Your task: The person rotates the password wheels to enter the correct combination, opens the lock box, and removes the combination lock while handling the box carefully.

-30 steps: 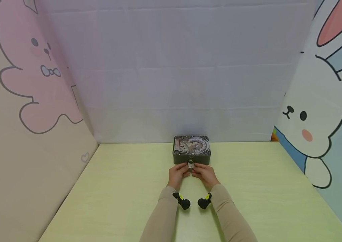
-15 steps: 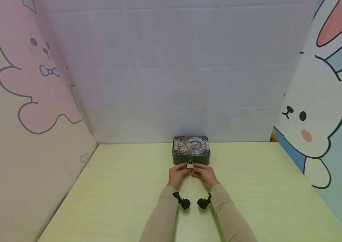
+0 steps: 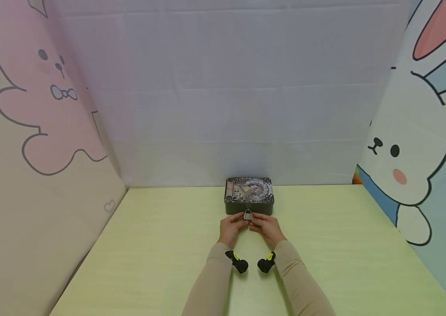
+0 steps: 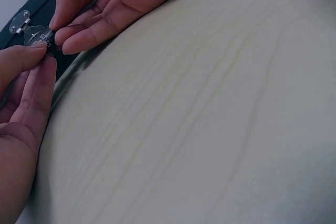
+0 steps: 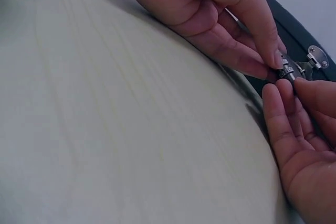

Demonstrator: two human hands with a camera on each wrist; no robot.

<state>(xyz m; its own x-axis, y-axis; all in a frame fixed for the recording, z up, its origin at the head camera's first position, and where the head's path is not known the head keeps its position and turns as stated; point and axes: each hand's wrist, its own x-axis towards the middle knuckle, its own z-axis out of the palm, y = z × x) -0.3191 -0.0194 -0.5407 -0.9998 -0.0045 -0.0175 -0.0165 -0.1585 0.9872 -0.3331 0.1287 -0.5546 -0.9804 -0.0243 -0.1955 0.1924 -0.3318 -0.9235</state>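
A small silver combination padlock (image 3: 248,215) with number dials hangs from the metal clasp (image 4: 21,21) on the front of a dark, decorated tin box (image 3: 249,195). The box's lid is down. My left hand (image 3: 230,229) pinches one side of the padlock, its thumb on the body beside the dials. From the other side my right hand (image 3: 267,227) pinches the padlock too, thumb and fingertips at its end. Both wrist views show the dials (image 5: 286,71) between the fingertips; the digits are too small to read. Fingers partly cover the padlock body.
The box stands at the back of a pale yellow-green table (image 3: 159,245), near a white sheet backdrop (image 3: 223,96). Side walls carry cartoon prints, a pink figure (image 3: 45,109) on the left and a white rabbit (image 3: 412,166) on the right. Black wrist cameras (image 3: 240,265) sit inside both wrists.
Both hands stay at the padlock with hardly any movement. The whole head view has shifted very slightly; the box has not visibly moved on the table.
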